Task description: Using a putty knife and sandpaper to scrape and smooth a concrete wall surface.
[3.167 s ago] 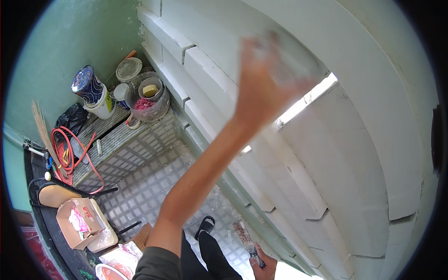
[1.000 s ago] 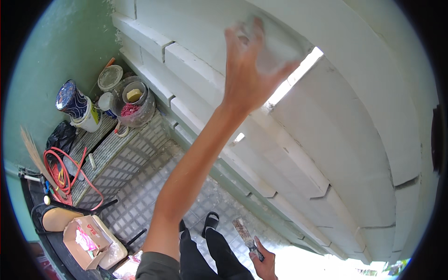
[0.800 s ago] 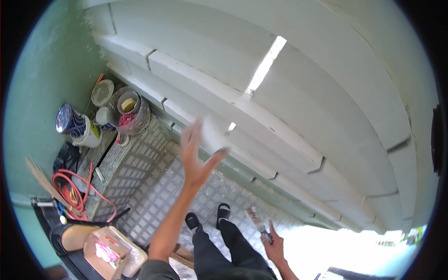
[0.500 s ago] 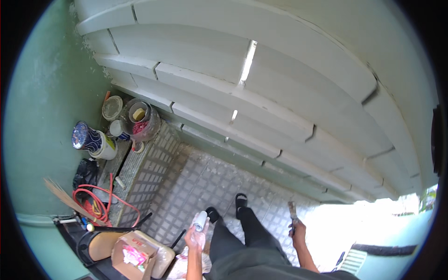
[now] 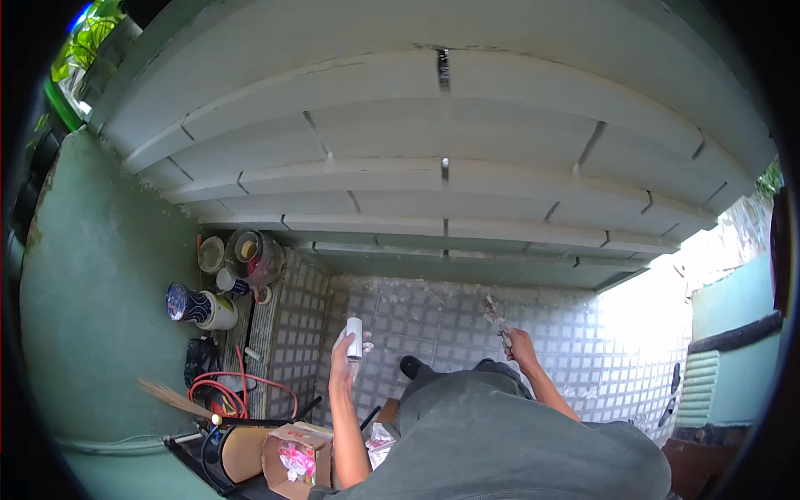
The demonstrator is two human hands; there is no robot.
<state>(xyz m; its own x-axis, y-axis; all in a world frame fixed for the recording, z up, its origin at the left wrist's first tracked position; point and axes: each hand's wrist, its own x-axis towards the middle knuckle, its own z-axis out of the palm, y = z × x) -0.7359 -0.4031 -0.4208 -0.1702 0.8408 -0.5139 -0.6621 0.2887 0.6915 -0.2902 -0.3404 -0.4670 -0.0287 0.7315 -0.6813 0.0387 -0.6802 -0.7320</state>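
My left hand (image 5: 343, 358) is closed round a short white cylinder (image 5: 354, 337), held upright; its fingers carry white smears. Out to the right, my right hand (image 5: 521, 348) grips the handle of a putty knife (image 5: 492, 312), whose blade looks coated with whitish residue and points away from me. Both hands hang above the tiled floor (image 5: 400, 308), apart from the wall. Ahead rises the pale ridged wall (image 5: 383, 129), with dark gaps between its horizontal slabs.
On the left ledge stand a clear tub (image 5: 267, 260), a blue-patterned can (image 5: 187, 303) and a white bucket (image 5: 221, 310). Below them lie a red hose (image 5: 275, 382) and a straw broom (image 5: 171, 396). Near my left forearm sit a chair (image 5: 246, 450) and a cardboard box (image 5: 275, 467).
My view has swung, so the ridged wall now runs nearly level across the picture. Both hands keep their holds; the putty knife now tilts further to the left.
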